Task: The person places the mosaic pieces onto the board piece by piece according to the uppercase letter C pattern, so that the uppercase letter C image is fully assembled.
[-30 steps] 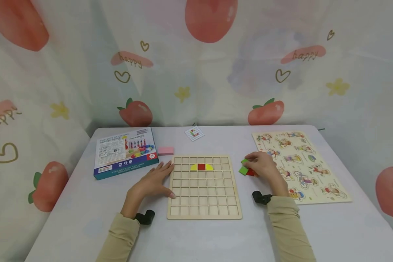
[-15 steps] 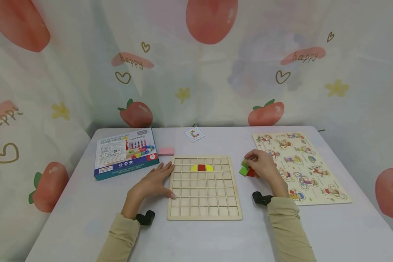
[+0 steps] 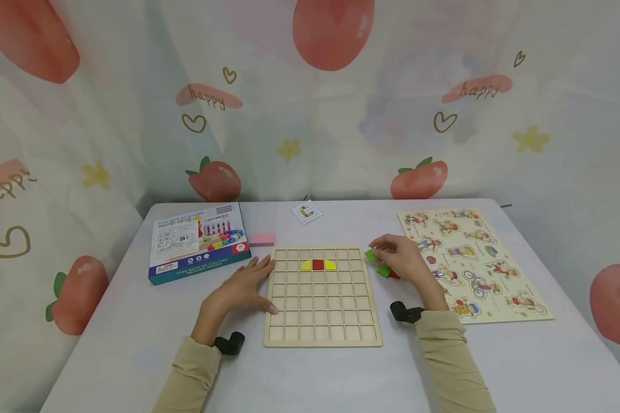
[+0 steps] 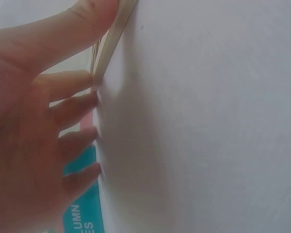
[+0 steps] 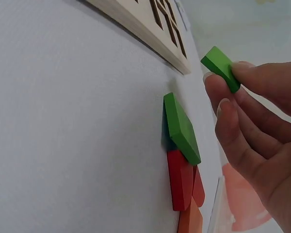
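Note:
My right hand (image 3: 404, 259) pinches a green block (image 5: 222, 68) between thumb and fingers, just right of the wooden grid board (image 3: 322, 343). Below it lies a small pile: another green block (image 5: 183, 128) leans on a red block (image 5: 178, 182), with an orange block (image 5: 190, 221) behind. My left hand (image 3: 241, 287) rests spread at the board's left edge, thumb on the frame; in the left wrist view the fingertips (image 4: 89, 99) reach along its side. In the board's second row sit a red square (image 3: 317, 264) and a yellow quarter-round piece (image 3: 306, 265) on either side of it.
A boxed set (image 3: 198, 241) lies at the back left, beside a pink block (image 3: 262, 238). A small pattern card (image 3: 307, 211) is behind the board. On the right lies a picture puzzle board (image 3: 472, 269). Patterned cloth (image 3: 330, 132) hangs behind the table.
My right hand has lifted a green block off the pile and moved left toward the board. The left hand stays where it was.

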Demonstrator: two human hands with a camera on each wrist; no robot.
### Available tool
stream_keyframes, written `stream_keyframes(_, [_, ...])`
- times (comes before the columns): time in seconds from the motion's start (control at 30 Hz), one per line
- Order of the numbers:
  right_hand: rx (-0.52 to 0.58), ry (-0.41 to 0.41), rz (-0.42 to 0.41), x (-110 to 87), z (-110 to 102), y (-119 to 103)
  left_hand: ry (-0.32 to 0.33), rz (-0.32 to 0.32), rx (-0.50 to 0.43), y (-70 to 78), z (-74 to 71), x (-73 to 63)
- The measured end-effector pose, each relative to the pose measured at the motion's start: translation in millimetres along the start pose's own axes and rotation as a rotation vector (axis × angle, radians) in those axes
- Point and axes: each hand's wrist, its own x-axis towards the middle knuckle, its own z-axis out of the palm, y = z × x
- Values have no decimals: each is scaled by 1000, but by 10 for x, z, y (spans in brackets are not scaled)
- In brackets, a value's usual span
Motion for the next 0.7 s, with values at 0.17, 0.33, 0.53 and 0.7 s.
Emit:
stream_keyframes(0.17, [31,-24,9,23,60,-32,1,4,3,-2,3,-1])
stream_keyframes(0.33, [60,-62,7,26,118,-89,0,-1,4,0,4,0])
stream_keyframes(0.53, [74,-98,-29,23,191,-147,2,-1,17,-16,15,16])
stream_keyframes(0.7, [97,-135,-25,17,258,-195,1,-3,20,-27,25,29])
